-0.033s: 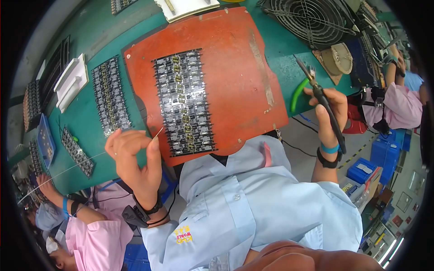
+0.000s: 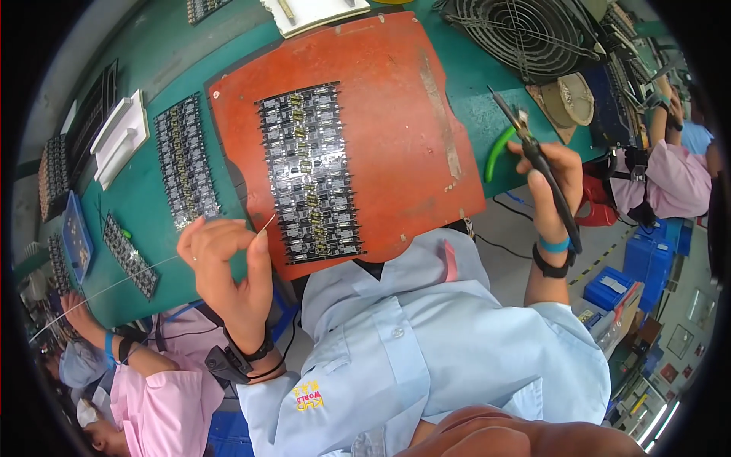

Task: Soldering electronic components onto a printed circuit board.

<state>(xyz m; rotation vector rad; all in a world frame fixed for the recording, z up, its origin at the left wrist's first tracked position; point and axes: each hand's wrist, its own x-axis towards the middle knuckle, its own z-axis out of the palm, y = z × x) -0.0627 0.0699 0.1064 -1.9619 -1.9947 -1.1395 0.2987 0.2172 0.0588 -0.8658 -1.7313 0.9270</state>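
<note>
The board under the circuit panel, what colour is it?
The board is orange-red with worn, scuffed patches, seen best in the head view.

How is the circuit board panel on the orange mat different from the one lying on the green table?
The panel on the orange mat is wider and lies in front of the person; the panel on the green table is narrower and off to the left. Neither hand touches either. Both are black, packed with rows of small parts.

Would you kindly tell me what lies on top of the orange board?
A panel of small black circuit boards lies on the orange board. The green table beneath it is covered.
</note>
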